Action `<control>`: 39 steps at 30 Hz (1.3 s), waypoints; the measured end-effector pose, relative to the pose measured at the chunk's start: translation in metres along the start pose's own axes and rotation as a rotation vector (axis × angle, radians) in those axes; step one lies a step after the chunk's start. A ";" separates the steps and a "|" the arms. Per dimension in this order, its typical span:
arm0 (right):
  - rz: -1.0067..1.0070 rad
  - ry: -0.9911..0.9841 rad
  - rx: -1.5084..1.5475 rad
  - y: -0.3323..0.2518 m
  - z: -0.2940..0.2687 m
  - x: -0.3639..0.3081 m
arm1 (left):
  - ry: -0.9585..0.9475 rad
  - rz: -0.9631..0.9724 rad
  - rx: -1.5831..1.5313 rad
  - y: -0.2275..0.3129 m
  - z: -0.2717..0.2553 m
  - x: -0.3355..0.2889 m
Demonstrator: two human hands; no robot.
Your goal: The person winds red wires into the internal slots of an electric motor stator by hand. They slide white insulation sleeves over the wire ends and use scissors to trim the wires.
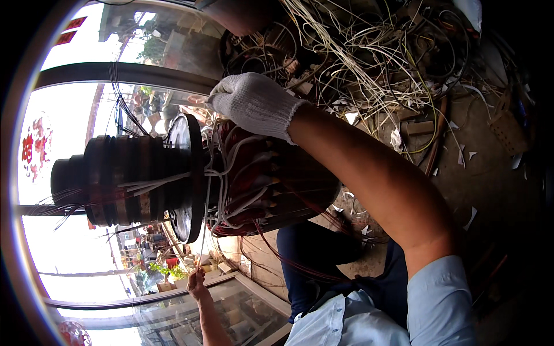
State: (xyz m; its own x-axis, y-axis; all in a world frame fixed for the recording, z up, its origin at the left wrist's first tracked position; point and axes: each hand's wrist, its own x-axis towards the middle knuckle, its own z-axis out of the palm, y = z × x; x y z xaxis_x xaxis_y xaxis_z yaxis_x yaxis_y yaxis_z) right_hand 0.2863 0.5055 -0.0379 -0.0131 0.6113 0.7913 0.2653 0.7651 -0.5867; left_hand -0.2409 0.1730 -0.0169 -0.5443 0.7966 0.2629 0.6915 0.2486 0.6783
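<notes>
A large motor rotor lies on its side, with dark red wire coils (228, 205), a black ring (195, 179) and a stepped dark shaft end (124, 181). White cord (206, 199) is laced around the coil ends. Bare, my left hand (197, 281) pinches a taut strand of this cord below the ring. My right hand (248, 104), in a white knitted glove, is closed in a fist above the coils. A strand of the cord leads up to its fingers, which are partly hidden. Pale sleeves and strips lie among the coils.
A tangle of pale wires (369, 52) covers the floor at the far right, with scraps and a brick (420, 127) among it. Window panes with dark frames (133, 74) stand at the left. Loose dark red wires (288, 262) hang from the rotor near my legs.
</notes>
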 end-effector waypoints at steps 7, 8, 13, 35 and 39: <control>0.084 -0.402 -0.029 0.007 0.019 0.015 | -0.463 -0.312 -0.096 0.023 0.009 -0.021; 0.130 -0.503 -0.008 0.001 0.016 0.017 | -0.500 -0.316 -0.127 0.023 0.008 -0.020; 0.162 -0.396 0.238 0.002 0.013 0.005 | -0.542 -0.315 -0.278 0.025 0.011 -0.005; 0.192 -0.591 -0.048 -0.013 0.008 0.026 | -0.551 -0.280 -0.338 0.038 0.017 0.002; 0.381 -0.340 0.136 -0.021 0.010 0.015 | -0.478 -0.223 -0.370 0.037 -0.006 0.006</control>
State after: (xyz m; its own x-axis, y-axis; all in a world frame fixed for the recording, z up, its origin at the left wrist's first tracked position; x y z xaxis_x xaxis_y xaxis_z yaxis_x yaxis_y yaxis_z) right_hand 0.2713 0.5010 -0.0155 -0.2581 0.8652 0.4299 0.1853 0.4810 -0.8569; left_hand -0.2211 0.1839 0.0139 -0.3254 0.9266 -0.1885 0.3304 0.2981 0.8955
